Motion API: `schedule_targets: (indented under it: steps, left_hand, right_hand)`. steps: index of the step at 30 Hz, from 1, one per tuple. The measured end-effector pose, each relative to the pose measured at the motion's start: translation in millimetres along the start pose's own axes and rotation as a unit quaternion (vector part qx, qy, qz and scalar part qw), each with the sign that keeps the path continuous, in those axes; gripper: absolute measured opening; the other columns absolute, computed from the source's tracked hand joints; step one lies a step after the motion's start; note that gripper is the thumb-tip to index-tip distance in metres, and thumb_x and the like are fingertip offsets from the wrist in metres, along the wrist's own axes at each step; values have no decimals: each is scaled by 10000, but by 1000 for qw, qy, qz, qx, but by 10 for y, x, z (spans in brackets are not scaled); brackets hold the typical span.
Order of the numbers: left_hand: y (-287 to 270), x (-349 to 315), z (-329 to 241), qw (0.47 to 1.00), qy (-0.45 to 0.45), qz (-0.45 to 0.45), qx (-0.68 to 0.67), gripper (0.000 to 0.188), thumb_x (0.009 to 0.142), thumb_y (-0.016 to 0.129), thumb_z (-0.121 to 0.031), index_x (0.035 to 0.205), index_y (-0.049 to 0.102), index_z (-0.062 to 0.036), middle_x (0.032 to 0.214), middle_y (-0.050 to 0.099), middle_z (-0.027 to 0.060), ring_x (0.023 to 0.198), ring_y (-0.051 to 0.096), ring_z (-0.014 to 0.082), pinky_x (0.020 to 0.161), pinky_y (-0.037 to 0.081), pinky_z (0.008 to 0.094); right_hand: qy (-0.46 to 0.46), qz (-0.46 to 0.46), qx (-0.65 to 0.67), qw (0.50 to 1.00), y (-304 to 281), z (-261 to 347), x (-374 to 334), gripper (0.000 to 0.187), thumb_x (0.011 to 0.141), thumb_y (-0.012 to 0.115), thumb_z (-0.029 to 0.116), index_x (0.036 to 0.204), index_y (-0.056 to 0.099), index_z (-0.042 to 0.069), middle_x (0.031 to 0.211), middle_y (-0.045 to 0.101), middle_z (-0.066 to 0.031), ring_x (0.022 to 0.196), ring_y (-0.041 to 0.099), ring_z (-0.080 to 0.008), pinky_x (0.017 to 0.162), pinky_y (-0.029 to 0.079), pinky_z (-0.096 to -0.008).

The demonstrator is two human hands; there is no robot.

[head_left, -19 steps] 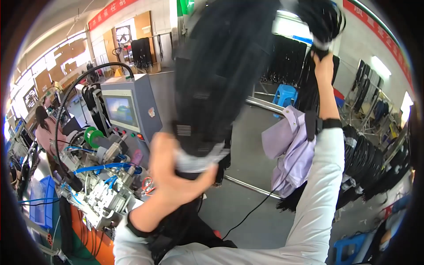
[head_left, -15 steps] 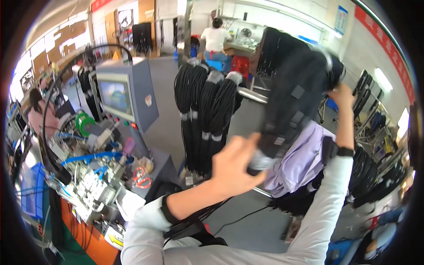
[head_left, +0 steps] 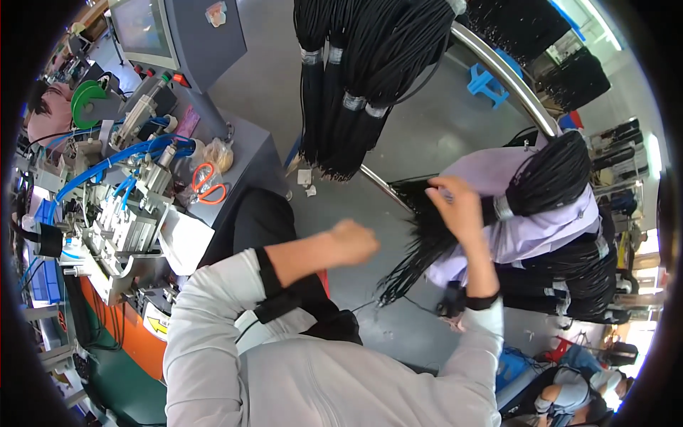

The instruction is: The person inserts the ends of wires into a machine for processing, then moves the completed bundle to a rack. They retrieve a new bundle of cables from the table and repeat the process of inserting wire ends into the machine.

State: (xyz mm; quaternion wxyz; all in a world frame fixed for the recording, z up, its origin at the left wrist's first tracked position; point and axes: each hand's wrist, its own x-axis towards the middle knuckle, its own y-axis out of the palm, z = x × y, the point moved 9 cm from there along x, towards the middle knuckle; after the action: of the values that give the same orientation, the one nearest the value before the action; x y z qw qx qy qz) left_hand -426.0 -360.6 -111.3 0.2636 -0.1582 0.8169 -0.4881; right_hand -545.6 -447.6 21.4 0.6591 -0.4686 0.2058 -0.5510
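A tied bundle of black cables (head_left: 548,178) lies across a lavender cloth (head_left: 491,167) at the right, its loose ends (head_left: 413,260) fanning out to the left. Over those strands is my right hand (head_left: 461,210), fingers curved and apart, not closed round the bundle; whether it touches them I cannot tell. My left hand (head_left: 356,242) is in the air left of the cable ends, fingers curled in, with nothing visible in it. Further black cable bundles (head_left: 345,85), bound with clear bands, hang ahead from a metal rail (head_left: 505,75).
At the left stands a bench machine (head_left: 124,220) with blue tubes, beside a grey cabinet with a screen (head_left: 142,28). Orange-handled scissors (head_left: 208,186) lie on its grey top. More cable bundles (head_left: 555,288) hang below the cloth. A blue stool (head_left: 487,82) stands beyond the rail.
The bundle, held up between both hands before, now rests on the lavender cloth. Both hands have come off its ends; my left has curled and drawn clear. The view has tipped downward.
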Motion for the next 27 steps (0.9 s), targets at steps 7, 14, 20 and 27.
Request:
schedule_targets:
  steps: [7, 14, 20, 27]
  left_hand:
    - [-764, -829, 1501, 940, -279, -196, 1, 273, 764, 620, -242, 969, 593, -63, 932, 609, 143, 868, 625, 312, 758, 504, 413]
    - [-973, -942, 1670, 905, -318, -274, -72, 301, 783, 619, -235, 1024, 565, -64, 963, 596, 128, 898, 610, 333, 758, 500, 430]
    - [-1081, -741, 1547, 894, -258, -332, -154, 548, 756, 672, -253, 1231, 483, -55, 1182, 522, 160, 1053, 544, 340, 878, 459, 412]
    - [-1243, -579, 1511, 795, -116, -524, -284, 834, 591, 798, -307, 1228, 388, 44, 1092, 566, 200, 1016, 575, 309, 889, 450, 373]
  right_hand:
    - [141, 288, 412, 853, 2598, 635, -900, 235, 863, 609, 132, 1064, 588, 12, 951, 623, -55, 876, 585, -136, 791, 478, -283]
    - [120, -159, 373, 906, 1598, 97, 780, 622, 785, 693, 109, 1301, 364, -2, 1284, 455, -123, 1148, 450, -174, 934, 403, -324]
    - [22, -297, 354, 886, 899, 23, 1632, 715, 665, 796, 174, 1240, 428, -38, 1185, 511, -175, 1106, 500, -207, 912, 415, -343]
    - [12, -15, 554, 832, 921, 347, 1207, 825, 778, 544, 656, 1207, 466, -45, 999, 620, -134, 880, 603, -196, 777, 476, -314]
